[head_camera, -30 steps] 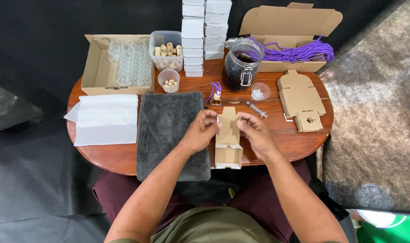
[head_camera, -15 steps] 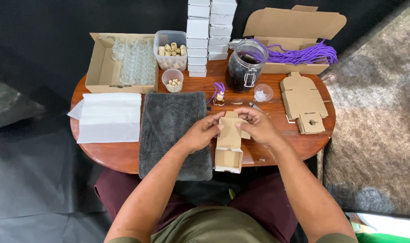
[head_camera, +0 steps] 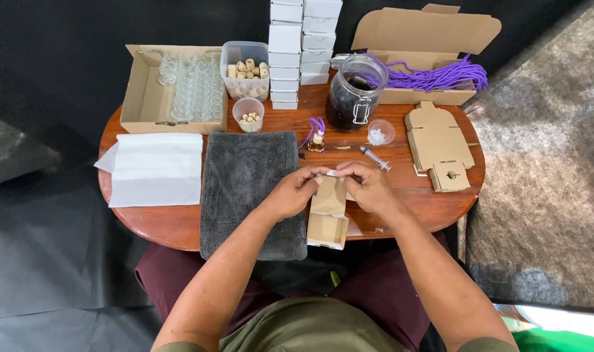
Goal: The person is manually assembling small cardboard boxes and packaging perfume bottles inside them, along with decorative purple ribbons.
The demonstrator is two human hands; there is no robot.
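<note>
- A person sits at an oval wooden table (head_camera: 179, 228), seen from above by a camera on their head; both bare forearms reach forward over the near edge.
- The left hand (head_camera: 291, 193) and the right hand (head_camera: 370, 188) meet at the top of a small brown cardboard box (head_camera: 327, 212), half folded, which lies at the near edge of the table.
- Both hands are closed in a pinch on the box's upper flap, fingertips nearly touching each other.
- Just left of the box, a dark grey cloth mat (head_camera: 248, 189) lies flat, its near end hanging over the table edge; the left wrist rests above it.
- Further left lies a sheet of white paper (head_camera: 155, 168).
- Beyond the hands, near the table's middle, stand a tiny bottle with a purple cord (head_camera: 317, 138) and a small syringe (head_camera: 375, 158).
- To the right lies a stack of flat, unfolded cardboard blanks (head_camera: 438, 146).
- Along the far side, from left to right: an open cardboard box of clear glass vials (head_camera: 186, 85), a clear tub of corks (head_camera: 245, 62) with a small cup of corks (head_camera: 248, 114) before it, two stacks of white boxes (head_camera: 303, 45), a dark-filled glass jar (head_camera: 354, 94) with a small clear dish (head_camera: 380, 132) by it, and an open box of purple cords (head_camera: 434, 75).
</note>
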